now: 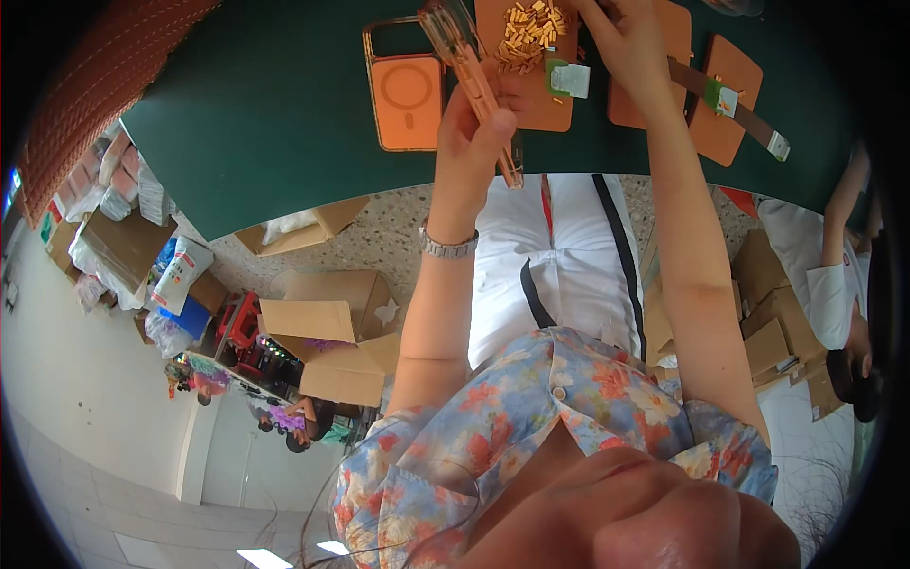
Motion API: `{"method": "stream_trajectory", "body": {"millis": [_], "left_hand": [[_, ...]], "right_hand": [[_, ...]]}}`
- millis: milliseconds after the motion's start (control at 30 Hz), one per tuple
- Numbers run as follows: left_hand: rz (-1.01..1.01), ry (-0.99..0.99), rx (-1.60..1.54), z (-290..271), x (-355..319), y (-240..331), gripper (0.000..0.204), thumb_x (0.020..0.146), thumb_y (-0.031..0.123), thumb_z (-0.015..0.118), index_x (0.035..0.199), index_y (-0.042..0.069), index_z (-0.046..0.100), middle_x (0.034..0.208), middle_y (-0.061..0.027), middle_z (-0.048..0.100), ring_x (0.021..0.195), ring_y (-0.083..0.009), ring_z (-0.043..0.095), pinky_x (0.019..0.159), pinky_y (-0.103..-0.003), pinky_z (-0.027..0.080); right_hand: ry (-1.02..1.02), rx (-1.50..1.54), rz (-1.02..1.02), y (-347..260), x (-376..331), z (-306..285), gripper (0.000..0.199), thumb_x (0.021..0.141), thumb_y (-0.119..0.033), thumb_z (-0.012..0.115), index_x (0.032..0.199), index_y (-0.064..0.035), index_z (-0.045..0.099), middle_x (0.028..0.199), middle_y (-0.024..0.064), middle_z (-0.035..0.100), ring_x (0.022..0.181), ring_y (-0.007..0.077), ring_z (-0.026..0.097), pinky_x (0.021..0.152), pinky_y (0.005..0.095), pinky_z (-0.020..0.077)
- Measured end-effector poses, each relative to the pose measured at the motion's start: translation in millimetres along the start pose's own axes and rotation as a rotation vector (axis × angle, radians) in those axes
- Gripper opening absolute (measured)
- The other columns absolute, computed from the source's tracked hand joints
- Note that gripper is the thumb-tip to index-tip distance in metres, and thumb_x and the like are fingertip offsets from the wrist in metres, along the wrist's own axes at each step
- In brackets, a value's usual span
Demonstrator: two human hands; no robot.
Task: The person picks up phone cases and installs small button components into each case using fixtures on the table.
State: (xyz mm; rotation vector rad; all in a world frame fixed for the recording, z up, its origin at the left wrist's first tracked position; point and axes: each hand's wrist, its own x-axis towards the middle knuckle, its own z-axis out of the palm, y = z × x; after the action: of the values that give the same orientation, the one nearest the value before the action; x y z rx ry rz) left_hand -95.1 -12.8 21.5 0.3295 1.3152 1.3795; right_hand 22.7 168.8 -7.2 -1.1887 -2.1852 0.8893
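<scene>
My left hand (471, 128) grips a clear phone case with an orange edge (469, 71), held edge-on above the dark green table (284, 104). A metal bracelet (448, 247) circles that wrist. My right hand (628, 40) reaches to the far side of the table. Its fingertips sit beside a heap of small gold parts (531, 30) lying on an orange pad (536, 104). Whether those fingers pinch a part is hidden. A second orange phone case with a ring mark (408, 100) lies flat to the left of my left hand.
More orange pads (725, 119) and a brown strap with green and white tags (730, 102) lie at the right. A white tag (572, 81) rests on the middle pad. Open cardboard boxes (327, 327) stand on the floor. Another person in white (829, 284) sits at the right.
</scene>
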Motion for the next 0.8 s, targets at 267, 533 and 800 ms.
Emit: {"method": "stream_trajectory", "body": {"millis": [267, 533, 800], "left_hand": [[0.004, 0.037, 0.025, -8.2, 1.3, 1.4, 0.073, 0.09, 0.046, 0.058, 0.137, -0.007, 0.039, 0.117, -0.0174, 0.059, 0.105, -0.0235, 0.062, 0.092, -0.035, 0.051], [-0.006, 0.025, 0.002, 0.6, 5.7, -1.0, 0.068, 0.092, 0.042, 0.057, 0.136, -0.006, 0.041, 0.116, -0.0161, 0.06, 0.103, -0.0231, 0.062, 0.093, -0.035, 0.051], [-0.03, -0.025, 0.003, 2.3, -5.6, -2.2, 0.062, 0.092, 0.036, 0.059, 0.135, -0.006, 0.043, 0.117, -0.0155, 0.06, 0.102, -0.0228, 0.062, 0.091, -0.036, 0.05]], "right_hand": [[-0.107, -0.149, -0.055, 3.9, 14.7, 8.9, 0.018, 0.084, -0.016, 0.067, 0.092, 0.0001, 0.067, 0.095, 0.0164, 0.058, 0.094, 0.0348, 0.052, 0.083, 0.0422, 0.0424], [-0.1, 0.102, 0.05, -8.2, 10.3, -7.0, 0.013, 0.088, -0.013, 0.066, 0.086, -0.0009, 0.062, 0.085, 0.0092, 0.057, 0.084, 0.0234, 0.054, 0.076, 0.0341, 0.043], [-0.479, 0.562, 0.467, -88.4, -3.8, -64.4, 0.011, 0.088, -0.01, 0.068, 0.082, -0.005, 0.06, 0.085, 0.0011, 0.054, 0.073, 0.0091, 0.049, 0.067, 0.0229, 0.0386]]}}
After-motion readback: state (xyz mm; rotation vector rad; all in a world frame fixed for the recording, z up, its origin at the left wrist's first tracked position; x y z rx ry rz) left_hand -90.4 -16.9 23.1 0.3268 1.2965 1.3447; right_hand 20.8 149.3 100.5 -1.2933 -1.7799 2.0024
